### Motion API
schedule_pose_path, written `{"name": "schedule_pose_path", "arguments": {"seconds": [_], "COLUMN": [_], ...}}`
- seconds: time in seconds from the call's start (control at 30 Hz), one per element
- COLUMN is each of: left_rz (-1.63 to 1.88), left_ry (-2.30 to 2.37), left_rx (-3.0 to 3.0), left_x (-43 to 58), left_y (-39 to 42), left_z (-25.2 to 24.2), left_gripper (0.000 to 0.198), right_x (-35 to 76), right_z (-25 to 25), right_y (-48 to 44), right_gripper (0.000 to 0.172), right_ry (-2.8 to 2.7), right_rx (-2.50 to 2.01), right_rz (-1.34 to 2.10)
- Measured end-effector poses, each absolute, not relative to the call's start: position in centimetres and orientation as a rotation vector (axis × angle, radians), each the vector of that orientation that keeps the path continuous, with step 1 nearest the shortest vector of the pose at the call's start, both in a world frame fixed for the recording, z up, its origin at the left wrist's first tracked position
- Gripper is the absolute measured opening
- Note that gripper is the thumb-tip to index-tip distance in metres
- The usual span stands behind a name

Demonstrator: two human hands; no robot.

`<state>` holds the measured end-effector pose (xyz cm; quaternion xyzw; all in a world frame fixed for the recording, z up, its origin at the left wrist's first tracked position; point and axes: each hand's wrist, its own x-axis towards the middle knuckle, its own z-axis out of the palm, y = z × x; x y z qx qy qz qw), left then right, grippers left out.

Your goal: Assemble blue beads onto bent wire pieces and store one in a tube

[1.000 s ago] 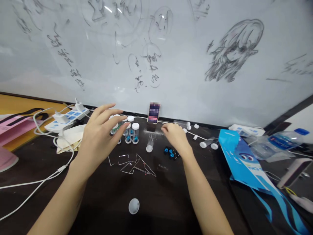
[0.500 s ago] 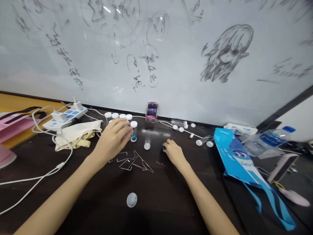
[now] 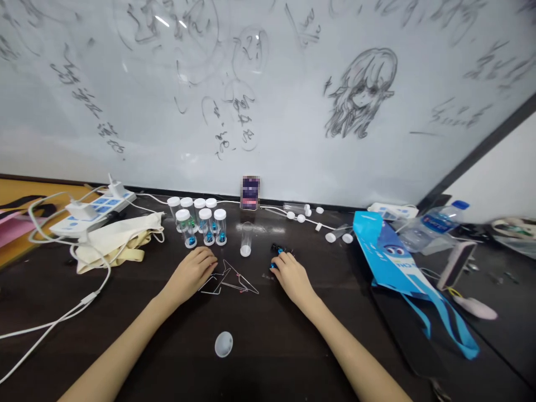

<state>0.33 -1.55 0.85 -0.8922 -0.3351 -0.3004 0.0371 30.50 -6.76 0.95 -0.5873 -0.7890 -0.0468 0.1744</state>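
My left hand (image 3: 193, 272) lies on the dark table with its fingers curled down onto the left end of a heap of bent metal wires (image 3: 233, 282). My right hand (image 3: 290, 274) has its fingers closed, and a small blue piece (image 3: 272, 266) shows at the fingertips. More small blue and black pieces (image 3: 278, 248) lie just beyond it. Between the hands stands an uncapped clear vial (image 3: 246, 239). Behind my left hand stands a cluster of several white-capped vials (image 3: 200, 221) with blue pieces inside.
A loose white cap (image 3: 223, 344) lies near the front. Spare caps and vials (image 3: 318, 220) sit along the whiteboard, by a propped phone (image 3: 250, 192). On the left are a cloth bag (image 3: 112, 241), a power strip (image 3: 90, 208) and cables; on the right, a blue bag (image 3: 391, 254) and a bottle (image 3: 435, 223).
My left hand drew back from the capped vials and came down onto the wires. My right hand pulled back toward me onto the blue pieces. The camera turned right.
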Motion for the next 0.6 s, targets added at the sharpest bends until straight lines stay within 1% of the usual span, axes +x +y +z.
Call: {"name": "schedule_pose_path", "arguments": {"seconds": [0.17,0.33,0.4,0.5,0.6], "left_rz": [-0.873,-0.848,-0.847,-0.843,-0.841], "left_ry": [-1.117,-1.213,-1.242,-1.231,-1.224], "left_rx": [-2.778,-2.751,-2.753,-2.774,-2.821], "left_x": [-0.2,0.0,0.4,1.0,1.4], "left_y": [-1.0,-1.1,-1.5,-2.3,-2.8], "left_z": [-0.5,-0.1,0.3,0.7,0.8], "left_gripper": [0.018,0.016,0.016,0.016,0.016], "right_x": [30.7,29.9,28.8,26.9,25.6], "right_z": [-0.8,-1.3,-1.0,-0.6,-0.4], "right_y": [-7.5,-7.9,-8.8,-10.2,-10.8], "right_gripper": [0.007,0.015,0.015,0.014,0.012], "right_ry": [-2.053,-1.954,-1.920,-2.086,-2.239], "right_rx": [-1.560,-1.383,-1.202,-0.998,-0.978], "right_rz": [-0.003,0.098,0.251,0.379,0.433]}}
